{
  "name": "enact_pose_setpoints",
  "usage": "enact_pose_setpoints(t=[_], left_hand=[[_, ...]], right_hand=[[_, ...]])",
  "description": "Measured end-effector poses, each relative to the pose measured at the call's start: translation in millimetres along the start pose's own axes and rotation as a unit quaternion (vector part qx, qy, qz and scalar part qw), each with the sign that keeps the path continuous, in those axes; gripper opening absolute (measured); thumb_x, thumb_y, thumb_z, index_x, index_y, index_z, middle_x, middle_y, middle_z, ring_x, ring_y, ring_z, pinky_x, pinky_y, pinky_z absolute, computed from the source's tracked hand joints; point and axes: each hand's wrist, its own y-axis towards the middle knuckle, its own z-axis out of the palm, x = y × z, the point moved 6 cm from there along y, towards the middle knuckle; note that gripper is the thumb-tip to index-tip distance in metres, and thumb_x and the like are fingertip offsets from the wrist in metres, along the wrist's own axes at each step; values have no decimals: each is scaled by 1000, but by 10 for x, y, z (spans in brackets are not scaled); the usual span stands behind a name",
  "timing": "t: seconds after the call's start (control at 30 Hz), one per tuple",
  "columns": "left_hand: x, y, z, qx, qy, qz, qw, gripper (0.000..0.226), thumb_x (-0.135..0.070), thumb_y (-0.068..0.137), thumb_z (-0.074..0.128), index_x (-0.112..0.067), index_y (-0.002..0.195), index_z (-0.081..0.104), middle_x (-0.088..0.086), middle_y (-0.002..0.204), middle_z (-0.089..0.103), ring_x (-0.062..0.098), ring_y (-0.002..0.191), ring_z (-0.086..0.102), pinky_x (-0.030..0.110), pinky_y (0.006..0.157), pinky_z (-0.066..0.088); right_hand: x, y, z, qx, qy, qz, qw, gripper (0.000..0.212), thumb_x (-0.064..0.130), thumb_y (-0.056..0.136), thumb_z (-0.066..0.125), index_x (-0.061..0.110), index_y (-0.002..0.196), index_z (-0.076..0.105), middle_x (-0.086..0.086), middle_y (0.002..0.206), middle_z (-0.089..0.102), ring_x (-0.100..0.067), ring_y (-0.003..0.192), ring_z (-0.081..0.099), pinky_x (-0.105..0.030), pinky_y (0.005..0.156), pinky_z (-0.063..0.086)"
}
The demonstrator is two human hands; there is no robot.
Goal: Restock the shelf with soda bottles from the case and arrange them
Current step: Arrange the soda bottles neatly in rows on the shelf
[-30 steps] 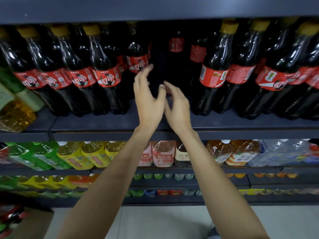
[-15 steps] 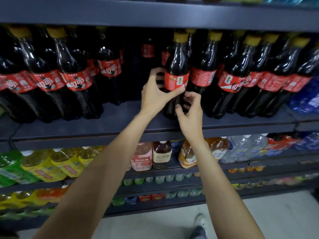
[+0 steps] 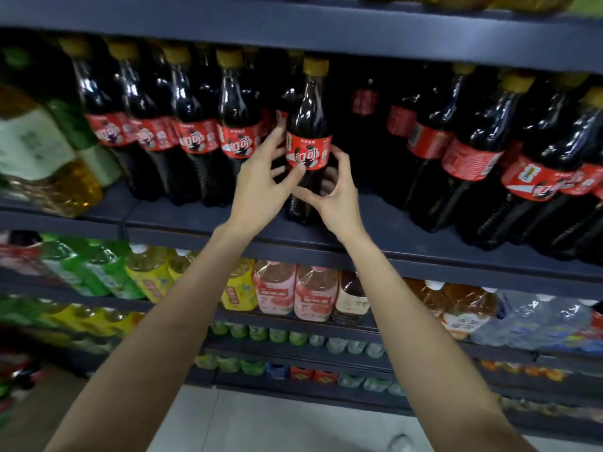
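Observation:
A dark cola bottle (image 3: pixel 308 122) with a yellow cap and red label stands upright on the dark shelf (image 3: pixel 375 220), at the right end of a row of like bottles (image 3: pixel 192 132). My left hand (image 3: pixel 261 184) curls around its left side at the label. My right hand (image 3: pixel 332 190) curls around its right side and lower body. An open gap of bare shelf lies just right of this bottle, then more cola bottles (image 3: pixel 473 158) lean at the right.
The shelf board above (image 3: pixel 293 34) hangs close over the caps. Large oil bottles (image 3: pixel 42 164) stand at the far left. Lower shelves carry green, yellow, pink and clear drink bottles (image 3: pixel 293 295). Pale floor (image 3: pixel 277 425) shows below.
Both hands went from empty in the gap to holding one cola bottle, which now stands leftward beside the left row with its label turned to the front.

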Motion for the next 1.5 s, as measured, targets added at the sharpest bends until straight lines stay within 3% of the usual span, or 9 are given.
enact_pose_setpoints(t=[0.17, 0.37, 0.5, 0.63, 0.8, 1.07, 1.3, 1.4, 1.5], left_hand=[[21, -12, -122, -77, 168, 45, 982, 84, -18, 82, 74, -11, 149, 24, 6, 143, 44, 7, 117, 51, 33, 92, 53], [-90, -30, -86, -154, 290, 99, 939, 75, -21, 78, 76, -7, 141, 39, 10, 123, 50, 19, 102, 57, 23, 69, 47], [14, -56, -150, -188, 295, 110, 930, 70, -31, 78, 73, -9, 138, 43, 12, 122, 51, 22, 112, 48, 29, 81, 49], [47, -69, -148, -217, 297, 146, 918, 66, -35, 80, 72, -7, 134, 48, 15, 121, 52, 21, 111, 44, 36, 92, 44], [202, -124, 36, -236, 359, 197, 881, 74, -42, 79, 72, -15, 139, 39, 14, 132, 49, 23, 122, 38, 38, 100, 33], [200, -217, 188, -287, 309, 294, 857, 47, -20, 84, 67, -14, 127, 51, 12, 129, 51, 27, 120, 44, 30, 105, 31], [-182, -4, 573, -202, 164, 306, 916, 26, -3, 83, 59, -5, 108, 65, 10, 110, 62, 23, 104, 55, 26, 95, 42], [-311, 230, 823, -142, 126, 261, 946, 38, -8, 84, 53, -3, 122, 56, 13, 121, 54, 24, 112, 53, 25, 97, 42], [-320, 410, 1086, -102, 100, 177, 974, 61, -8, 84, 57, -7, 141, 37, 14, 143, 37, 26, 129, 42, 27, 104, 37]], right_hand=[[-59, 121, 280, -23, -42, -17, 999, 78, 22, 73, 80, 19, 139, 39, -5, 129, 46, -17, 117, 46, -38, 99, 44], [-73, 212, 259, -34, -75, -30, 996, 79, 21, 75, 78, 18, 142, 36, -1, 125, 46, -13, 102, 51, -19, 81, 47], [-42, 212, 287, -29, -107, -39, 993, 80, 26, 76, 78, 19, 142, 33, 0, 123, 47, -11, 95, 53, -23, 77, 50], [-76, 213, 133, 6, -90, -78, 993, 71, 24, 78, 76, 17, 138, 39, -3, 130, 48, -13, 114, 51, -28, 94, 47], [-291, 356, -386, -164, -193, -151, 956, 35, 6, 84, 57, 8, 119, 57, -11, 117, 56, -20, 103, 58, -36, 91, 49], [-680, 1234, -386, -42, -510, 51, 858, 63, 23, 98, 45, 39, 149, 11, -30, 152, 3, -43, 133, 29, -46, 96, 41], [-637, 1362, -420, -13, -423, 23, 906, 53, 17, 96, 46, 22, 146, 29, -29, 149, 16, -43, 122, 42, -39, 96, 41], [-571, 1078, -407, 47, -342, -23, 938, 49, 9, 98, 42, 3, 144, 28, -27, 144, 32, -40, 130, 37, -37, 105, 33], [-542, 867, -452, 148, -322, -58, 933, 51, 12, 98, 44, 8, 146, 26, -21, 151, 22, -31, 141, 21, -19, 107, 15]])
